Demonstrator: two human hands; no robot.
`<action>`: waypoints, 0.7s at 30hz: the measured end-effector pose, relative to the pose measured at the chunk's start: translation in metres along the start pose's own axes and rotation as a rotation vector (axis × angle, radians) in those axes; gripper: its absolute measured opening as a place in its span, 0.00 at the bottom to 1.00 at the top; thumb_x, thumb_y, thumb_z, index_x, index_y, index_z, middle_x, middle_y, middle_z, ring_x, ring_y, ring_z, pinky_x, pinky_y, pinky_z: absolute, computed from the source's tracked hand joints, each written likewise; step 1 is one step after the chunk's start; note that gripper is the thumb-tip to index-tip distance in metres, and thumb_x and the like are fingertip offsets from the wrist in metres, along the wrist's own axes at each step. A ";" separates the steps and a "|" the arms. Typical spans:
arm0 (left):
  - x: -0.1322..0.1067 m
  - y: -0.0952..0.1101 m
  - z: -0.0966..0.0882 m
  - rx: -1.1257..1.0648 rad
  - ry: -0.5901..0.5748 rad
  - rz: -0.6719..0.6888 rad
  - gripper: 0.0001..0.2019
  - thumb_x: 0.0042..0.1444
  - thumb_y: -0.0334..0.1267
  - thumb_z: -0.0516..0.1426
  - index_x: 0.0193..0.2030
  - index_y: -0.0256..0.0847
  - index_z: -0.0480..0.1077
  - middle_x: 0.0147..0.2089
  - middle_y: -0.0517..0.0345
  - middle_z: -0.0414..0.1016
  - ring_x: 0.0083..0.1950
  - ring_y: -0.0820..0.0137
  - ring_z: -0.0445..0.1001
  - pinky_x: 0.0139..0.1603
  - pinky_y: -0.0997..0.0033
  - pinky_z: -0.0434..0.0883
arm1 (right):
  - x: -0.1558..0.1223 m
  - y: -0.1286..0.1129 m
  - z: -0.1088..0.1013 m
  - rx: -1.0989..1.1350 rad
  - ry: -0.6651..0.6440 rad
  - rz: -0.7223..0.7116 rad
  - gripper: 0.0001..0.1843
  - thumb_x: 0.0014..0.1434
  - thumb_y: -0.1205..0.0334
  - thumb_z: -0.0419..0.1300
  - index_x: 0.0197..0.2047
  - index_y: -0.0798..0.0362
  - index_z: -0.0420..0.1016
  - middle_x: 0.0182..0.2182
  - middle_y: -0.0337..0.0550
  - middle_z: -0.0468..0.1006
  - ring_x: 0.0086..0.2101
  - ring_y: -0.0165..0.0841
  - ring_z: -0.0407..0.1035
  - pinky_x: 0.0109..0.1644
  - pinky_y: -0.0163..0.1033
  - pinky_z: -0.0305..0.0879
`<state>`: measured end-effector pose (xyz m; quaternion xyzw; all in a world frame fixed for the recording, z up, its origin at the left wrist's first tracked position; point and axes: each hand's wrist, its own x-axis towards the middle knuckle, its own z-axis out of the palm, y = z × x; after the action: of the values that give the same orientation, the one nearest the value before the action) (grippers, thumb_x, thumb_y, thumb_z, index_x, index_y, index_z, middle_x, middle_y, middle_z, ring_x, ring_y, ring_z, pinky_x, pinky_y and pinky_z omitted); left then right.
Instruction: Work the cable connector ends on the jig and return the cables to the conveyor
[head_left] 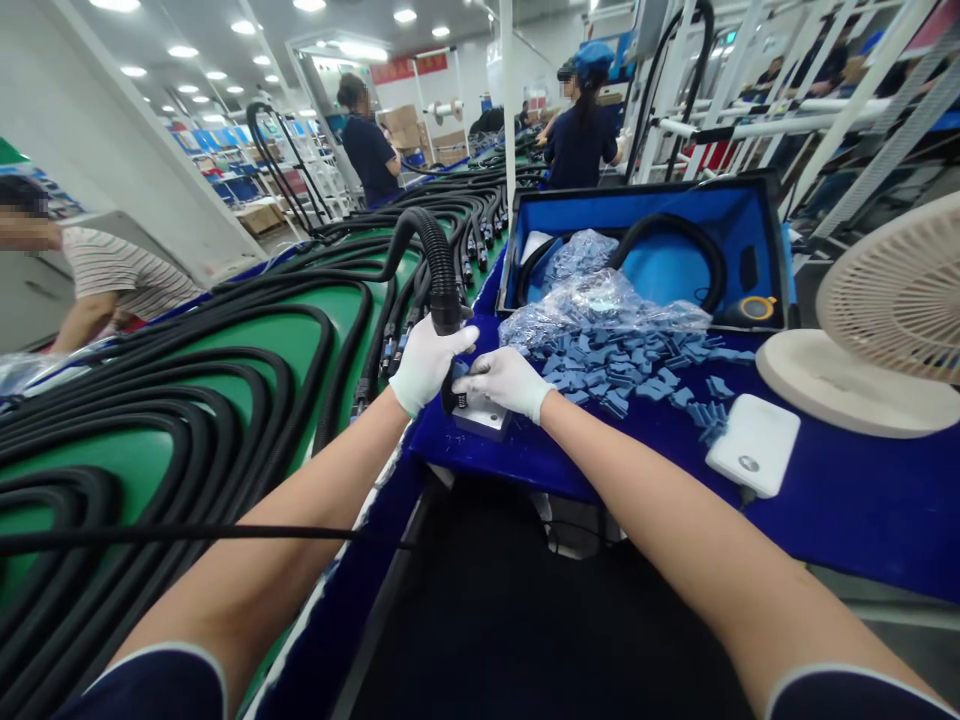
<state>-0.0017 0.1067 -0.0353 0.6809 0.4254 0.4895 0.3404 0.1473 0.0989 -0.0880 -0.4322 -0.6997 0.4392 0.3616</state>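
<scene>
Just ahead of the person, the gloved left hand is wrapped tight around a black corrugated hose close to its lower end, fingers fully closed about it and the hose standing nearly upright in the grip before it arches back over the green conveyor. The gloved right hand lies just beside it, fingers bent and touching the hose end where a small blue piece sits; whether it pinches that piece or only presses on it cannot be told. The hose end stands on a white block at the near edge of the blue table cover. Behind the right hand a loose pile of blue pieces spreads over the cover, with crumpled clear plastic bags at its far side. Beyond those stands an open blue case holding a coiled black cable. A flat white device lies to the right of the pile, and a cream fan stands past it. Many more black hoses lie in long loops along the conveyor. Farther off, two people in dark blue stand by the line, and a person in a striped shirt leans in at the far left.
</scene>
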 end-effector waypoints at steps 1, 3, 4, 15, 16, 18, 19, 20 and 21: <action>-0.001 -0.001 -0.003 -0.032 -0.003 -0.008 0.18 0.55 0.43 0.63 0.50 0.36 0.71 0.33 0.57 0.76 0.35 0.67 0.75 0.40 0.65 0.72 | -0.001 -0.002 -0.001 -0.026 -0.012 0.010 0.22 0.50 0.43 0.68 0.25 0.56 0.77 0.19 0.36 0.72 0.20 0.27 0.62 0.25 0.34 0.59; -0.004 -0.006 -0.018 -0.097 0.013 -0.033 0.20 0.56 0.48 0.63 0.50 0.37 0.69 0.32 0.56 0.75 0.33 0.68 0.74 0.38 0.66 0.73 | -0.004 -0.006 -0.002 -0.085 -0.046 0.012 0.23 0.52 0.41 0.68 0.29 0.56 0.80 0.21 0.38 0.76 0.22 0.29 0.66 0.27 0.34 0.62; -0.008 -0.009 -0.032 -0.111 0.039 -0.060 0.21 0.57 0.51 0.62 0.49 0.38 0.68 0.34 0.55 0.74 0.32 0.69 0.74 0.36 0.67 0.73 | -0.006 -0.007 -0.003 -0.113 -0.056 -0.005 0.23 0.53 0.41 0.67 0.31 0.56 0.82 0.23 0.40 0.78 0.24 0.30 0.69 0.29 0.34 0.64; -0.189 -0.025 -0.241 0.794 0.061 -0.691 0.16 0.45 0.50 0.60 0.36 0.42 0.75 0.44 0.46 0.82 0.53 0.49 0.77 0.58 0.56 0.70 | -0.023 0.006 -0.007 -0.213 -0.068 -0.057 0.13 0.59 0.56 0.63 0.44 0.50 0.84 0.39 0.42 0.85 0.35 0.34 0.77 0.44 0.38 0.73; -0.205 -0.029 -0.244 0.851 0.057 -0.736 0.16 0.41 0.47 0.60 0.35 0.41 0.75 0.43 0.44 0.82 0.53 0.47 0.77 0.58 0.54 0.69 | -0.023 0.006 -0.006 -0.216 -0.067 -0.050 0.13 0.59 0.56 0.63 0.44 0.50 0.84 0.38 0.43 0.85 0.34 0.34 0.77 0.43 0.38 0.73; -0.226 -0.035 -0.245 0.930 0.039 -0.804 0.16 0.36 0.44 0.61 0.33 0.38 0.75 0.37 0.41 0.82 0.47 0.43 0.79 0.53 0.52 0.71 | -0.023 0.006 -0.004 -0.243 -0.066 -0.045 0.13 0.58 0.56 0.63 0.43 0.51 0.84 0.37 0.43 0.85 0.34 0.35 0.77 0.42 0.39 0.73; -0.232 -0.035 -0.245 0.949 0.023 -0.818 0.17 0.34 0.44 0.62 0.32 0.37 0.75 0.35 0.41 0.81 0.43 0.44 0.80 0.50 0.52 0.72 | -0.023 0.006 -0.003 -0.257 -0.065 -0.044 0.13 0.58 0.56 0.63 0.42 0.52 0.84 0.36 0.43 0.85 0.34 0.35 0.77 0.41 0.39 0.72; -0.235 -0.032 -0.246 0.957 0.005 -0.816 0.17 0.32 0.44 0.63 0.31 0.37 0.75 0.33 0.42 0.81 0.40 0.45 0.80 0.47 0.53 0.73 | -0.023 0.004 -0.003 -0.266 -0.066 -0.043 0.13 0.58 0.56 0.63 0.42 0.52 0.84 0.36 0.44 0.85 0.34 0.35 0.77 0.41 0.39 0.72; -0.235 -0.027 -0.248 0.969 -0.019 -0.803 0.18 0.31 0.44 0.64 0.31 0.37 0.75 0.32 0.45 0.81 0.39 0.48 0.80 0.45 0.56 0.74 | -0.024 0.003 -0.002 -0.269 -0.066 -0.041 0.13 0.58 0.56 0.63 0.42 0.52 0.84 0.36 0.44 0.84 0.34 0.36 0.77 0.40 0.39 0.72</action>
<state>-0.2824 -0.0850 -0.0758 0.5492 0.8185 0.0688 0.1542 0.1587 0.0781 -0.0927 -0.4478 -0.7725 0.3479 0.2859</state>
